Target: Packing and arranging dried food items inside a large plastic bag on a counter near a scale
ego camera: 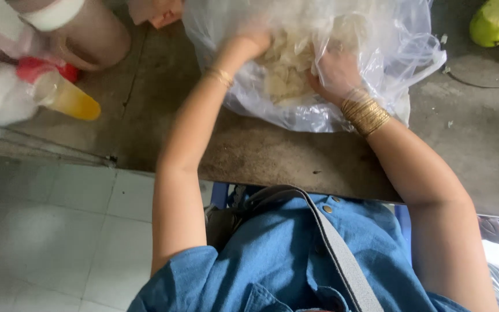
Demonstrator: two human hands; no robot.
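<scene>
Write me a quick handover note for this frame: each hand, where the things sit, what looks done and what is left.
Left hand: inside the clear plastic bag, on the pale off-white flaky pieces; grip hidden by the film.
Right hand: at the bag's mouth, pressed against the same pieces; whether it grips them cannot be told.
The bag lies on the worn brown table. At far left stands a yellow-tipped plastic bottle, apart from the bag.
Done: bag open, both hands in it.
Left: the pieces are all in the bag; none lie outside it.

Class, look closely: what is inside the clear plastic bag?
The clear plastic bag holds pale, flaky pieces, with both hands in them. Wrinkled plastic and the hands hide the rest.
</scene>
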